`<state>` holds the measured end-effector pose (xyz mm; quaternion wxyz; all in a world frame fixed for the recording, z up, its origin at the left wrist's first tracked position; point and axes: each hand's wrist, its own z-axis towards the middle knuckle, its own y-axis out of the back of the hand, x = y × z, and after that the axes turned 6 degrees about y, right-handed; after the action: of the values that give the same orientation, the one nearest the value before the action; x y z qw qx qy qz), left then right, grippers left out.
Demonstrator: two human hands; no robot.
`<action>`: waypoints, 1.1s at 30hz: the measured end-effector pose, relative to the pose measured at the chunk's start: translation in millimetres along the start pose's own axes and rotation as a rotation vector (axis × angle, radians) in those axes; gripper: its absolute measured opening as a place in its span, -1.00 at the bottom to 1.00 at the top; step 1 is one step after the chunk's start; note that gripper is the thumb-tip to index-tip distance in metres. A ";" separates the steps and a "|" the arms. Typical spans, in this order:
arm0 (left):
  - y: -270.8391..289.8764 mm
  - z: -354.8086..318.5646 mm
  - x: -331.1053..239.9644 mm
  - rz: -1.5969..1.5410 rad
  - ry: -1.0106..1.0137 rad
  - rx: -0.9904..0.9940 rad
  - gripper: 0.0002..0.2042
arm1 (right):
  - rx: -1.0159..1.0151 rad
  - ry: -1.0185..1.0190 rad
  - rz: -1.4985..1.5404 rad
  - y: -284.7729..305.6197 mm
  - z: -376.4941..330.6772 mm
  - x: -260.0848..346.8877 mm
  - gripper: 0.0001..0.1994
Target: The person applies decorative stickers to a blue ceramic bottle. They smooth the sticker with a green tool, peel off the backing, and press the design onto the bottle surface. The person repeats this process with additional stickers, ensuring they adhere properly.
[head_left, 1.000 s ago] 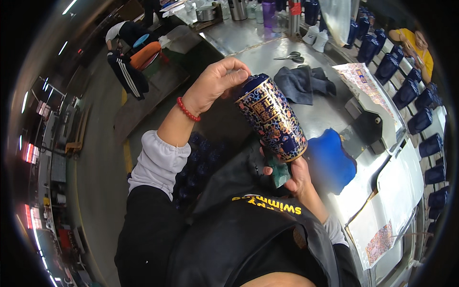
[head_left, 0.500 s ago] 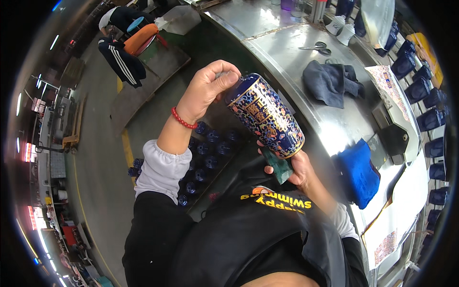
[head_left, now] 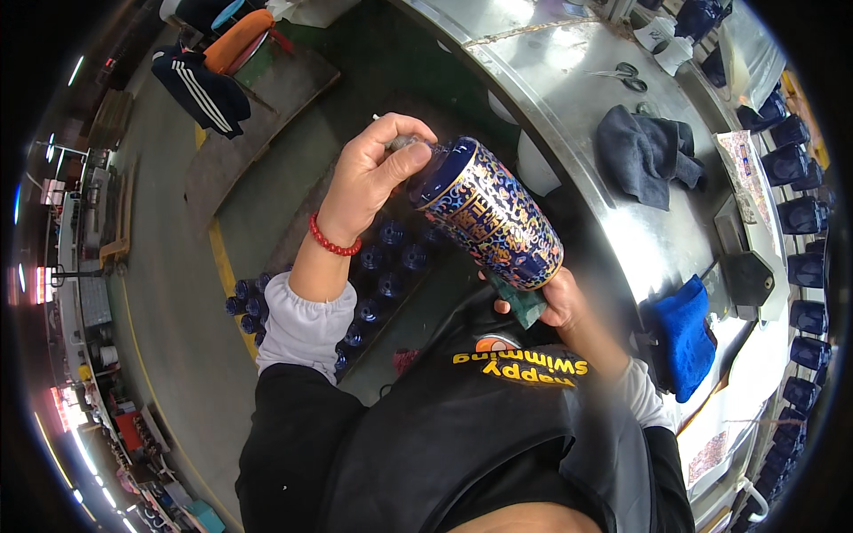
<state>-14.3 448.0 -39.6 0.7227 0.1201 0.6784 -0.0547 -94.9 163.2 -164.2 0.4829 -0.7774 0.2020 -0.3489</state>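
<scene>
A dark blue bottle (head_left: 499,222) with colourful floral decoration and gold lettering slants in front of me, its neck up and to the left. My left hand (head_left: 380,169), wearing a red bead bracelet, is closed round the neck, with a small greyish thing showing at the fingers. Below the bottle's base, my right hand (head_left: 560,300) grips a flat, translucent green piece (head_left: 524,305), possibly a scraper. The bottle hides part of that hand, so whether its fingers also press on the base is hard to tell.
To the right, a metal table (head_left: 569,115) holds scissors (head_left: 629,78), a dark grey cloth (head_left: 644,155), a blue cloth (head_left: 682,338) and printed sheets (head_left: 711,455). Blue bottles (head_left: 807,266) line its far side. More bottles (head_left: 389,258) stand low behind my left arm. A bench (head_left: 267,115) is farther left.
My view has shifted, so the table and cloths sit farther right in the picture. Both hands keep their holds, and the bottle's slant is nearly the same.
</scene>
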 end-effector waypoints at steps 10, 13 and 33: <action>-8.0 -16.2 -13.5 0.066 -0.127 0.052 -0.75 | -0.001 -0.095 0.001 23.4 -7.1 -9.8 -0.54; -14.5 -25.8 -32.5 0.032 -0.287 0.056 -0.81 | 0.195 -0.073 -0.101 30.1 -11.5 -11.6 -0.52; -87.9 -19.6 89.1 -0.327 0.320 0.509 -0.81 | 0.542 0.696 -1.938 -74.6 -96.6 27.7 -0.72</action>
<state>-48.1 375.5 -137.8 0.5358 0.1935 0.7579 -0.3179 -149.1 120.0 -60.0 0.0716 -0.3304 -0.4605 -0.8208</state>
